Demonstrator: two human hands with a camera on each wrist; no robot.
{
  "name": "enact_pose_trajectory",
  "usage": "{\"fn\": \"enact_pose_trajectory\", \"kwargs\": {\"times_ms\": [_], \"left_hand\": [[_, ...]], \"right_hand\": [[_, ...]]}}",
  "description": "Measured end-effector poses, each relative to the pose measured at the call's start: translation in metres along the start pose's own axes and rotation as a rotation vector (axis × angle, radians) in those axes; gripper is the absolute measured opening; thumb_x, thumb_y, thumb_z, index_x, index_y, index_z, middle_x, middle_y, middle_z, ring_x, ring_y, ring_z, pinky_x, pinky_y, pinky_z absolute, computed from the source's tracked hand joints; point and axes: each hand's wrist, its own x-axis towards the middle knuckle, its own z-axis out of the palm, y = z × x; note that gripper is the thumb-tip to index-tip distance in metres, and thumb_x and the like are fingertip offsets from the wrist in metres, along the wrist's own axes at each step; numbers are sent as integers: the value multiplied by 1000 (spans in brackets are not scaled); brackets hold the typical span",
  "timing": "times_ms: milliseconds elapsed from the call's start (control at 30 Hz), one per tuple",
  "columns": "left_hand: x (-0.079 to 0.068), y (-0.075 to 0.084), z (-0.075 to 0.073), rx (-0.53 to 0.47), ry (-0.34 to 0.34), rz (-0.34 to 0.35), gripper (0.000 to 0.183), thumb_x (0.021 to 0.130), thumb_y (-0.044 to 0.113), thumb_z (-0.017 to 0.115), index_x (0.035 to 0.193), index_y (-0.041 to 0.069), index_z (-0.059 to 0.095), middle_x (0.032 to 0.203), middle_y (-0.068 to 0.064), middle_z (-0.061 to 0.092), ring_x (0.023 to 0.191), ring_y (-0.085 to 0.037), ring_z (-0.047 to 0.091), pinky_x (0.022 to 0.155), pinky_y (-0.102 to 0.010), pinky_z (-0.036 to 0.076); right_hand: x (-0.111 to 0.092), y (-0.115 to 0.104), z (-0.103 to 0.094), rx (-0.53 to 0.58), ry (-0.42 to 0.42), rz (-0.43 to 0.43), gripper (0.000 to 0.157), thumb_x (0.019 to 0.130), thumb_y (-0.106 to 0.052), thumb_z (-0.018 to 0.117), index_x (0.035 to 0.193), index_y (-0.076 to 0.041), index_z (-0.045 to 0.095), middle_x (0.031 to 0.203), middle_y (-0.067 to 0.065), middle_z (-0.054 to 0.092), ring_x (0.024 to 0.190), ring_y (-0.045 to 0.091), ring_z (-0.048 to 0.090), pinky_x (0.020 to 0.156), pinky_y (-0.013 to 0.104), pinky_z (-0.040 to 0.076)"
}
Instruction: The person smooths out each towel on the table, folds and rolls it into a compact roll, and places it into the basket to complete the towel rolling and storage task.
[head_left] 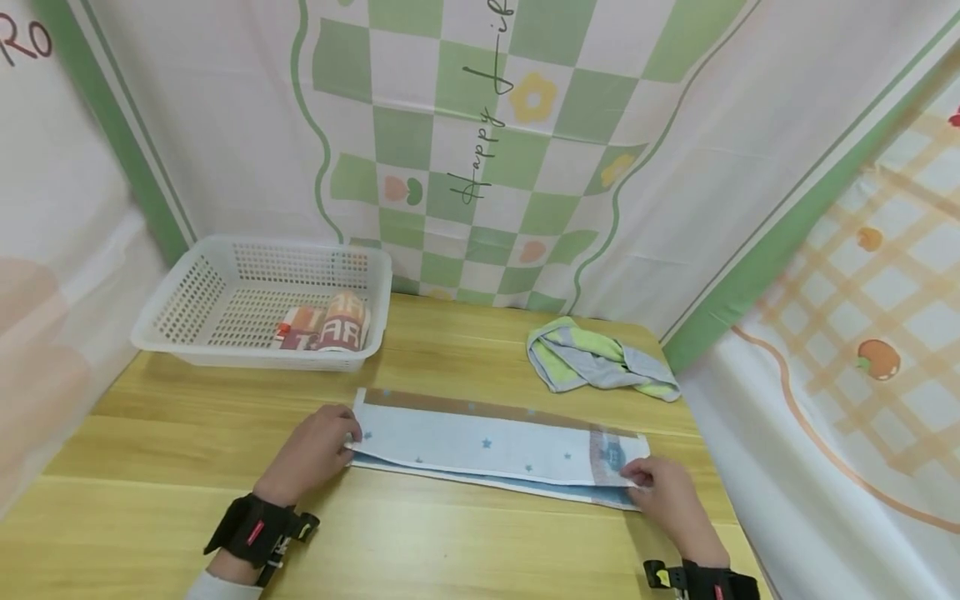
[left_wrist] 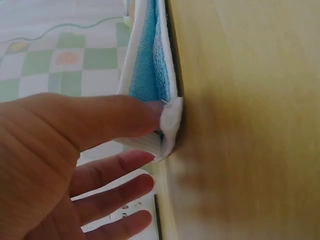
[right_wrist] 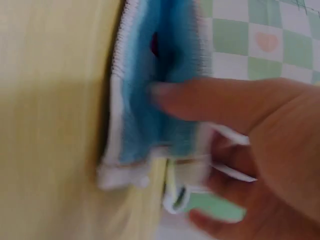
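Note:
A white towel [head_left: 480,442] with blue stars, a brown band and a blue inner side lies folded into a long strip on the table. Its front edge gapes a little, showing blue between the layers. At its left end my left hand [head_left: 318,446] pinches the corner; the left wrist view has the thumb [left_wrist: 135,117] at the fold and the other fingers beyond the cloth. My right hand [head_left: 667,500] holds the upper layer at the right end. In the blurred right wrist view, its thumb [right_wrist: 200,100] reaches into the opening, with the fingers behind the cloth.
A white perforated basket [head_left: 180,337] stands at the back left, holding packages with brown and orange print [head_left: 341,325]. A crumpled green and grey cloth [head_left: 592,358] lies at the back right. Printed curtains [head_left: 480,167] hang behind the wooden table [head_left: 420,550] and at both sides.

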Motion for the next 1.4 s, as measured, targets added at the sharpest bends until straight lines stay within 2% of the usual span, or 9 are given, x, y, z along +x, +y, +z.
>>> {"fn": "enact_pose_trajectory", "kwargs": {"times_ms": [100, 200, 367, 600, 733, 833, 933, 1067, 1400], "left_hand": [[1, 0, 1, 5, -17, -4, 18, 74, 12, 90, 87, 9, 77, 100, -5, 67, 95, -23, 60, 86, -42, 55], [3, 0, 1, 28, -30, -9, 23, 71, 19, 93, 85, 9, 77, 99, -3, 67, 92, -21, 59, 85, -41, 53], [5, 2, 2, 49, -35, -38, 21, 73, 16, 92, 87, 7, 79, 98, -5, 66, 89, -21, 57, 84, -40, 53], [1, 7, -3, 42, -28, -26, 22, 71, 21, 92, 83, 8, 78, 107, -12, 70, 98, -28, 63, 88, -46, 55], [5, 13, 1, 43, 15, 73, 33, 73, 25, 91, 96, 5, 77, 119, -18, 68, 112, -36, 63, 96, -52, 52], [10, 20, 10, 19, 2, 129, 52, 79, 28, 87, 121, 1, 71, 140, -26, 56, 130, -43, 53, 107, -56, 45], [15, 28, 20, -22, -84, 109, 66, 88, 34, 80, 139, -2, 59, 156, -32, 36, 143, -47, 39, 114, -57, 38], [23, 36, 29, -73, -153, 28, 66, 97, 36, 68, 146, -5, 49, 160, -36, 22, 148, -51, 25, 117, -62, 31], [52, 34, 30, -94, -195, 39, 69, 95, 28, 72, 148, -7, 45, 162, -35, 16, 150, -50, 18, 120, -60, 25]], "right_hand": [[-3, -3, 1, 7, -56, 25, 15, 81, 2, 76, 93, -8, 76, 83, -2, 67, 75, 12, 58, 67, 30, 51], [-9, -7, -5, 26, -50, 34, 15, 84, 1, 75, 96, -8, 76, 84, -2, 67, 74, 11, 55, 66, 30, 49], [-16, -8, -13, 54, -44, 53, 16, 83, 1, 78, 96, -9, 77, 87, -1, 68, 75, 12, 57, 66, 30, 50], [-18, -1, 1, 56, -126, 57, 16, 80, -9, 84, 93, -7, 76, 84, -2, 67, 76, 12, 60, 67, 28, 53], [-18, -7, 5, 41, -33, 19, 33, 80, -23, 86, 103, -3, 75, 101, 10, 69, 92, 24, 65, 80, 41, 56], [-13, -14, 14, 22, -11, -27, 57, 86, -34, 81, 125, 5, 66, 120, 28, 62, 106, 42, 62, 87, 55, 53], [-5, -21, 26, 11, -52, -18, 80, 91, -45, 74, 145, 8, 48, 141, 41, 42, 122, 60, 49, 94, 66, 47], [5, -27, 35, -19, -75, -4, 94, 92, -54, 69, 155, 6, 32, 154, 45, 20, 138, 67, 25, 100, 76, 38], [40, -12, 28, -84, -79, -54, 103, 88, -58, 71, 159, 1, 25, 157, 46, 8, 144, 66, 10, 98, 82, 33]]}}
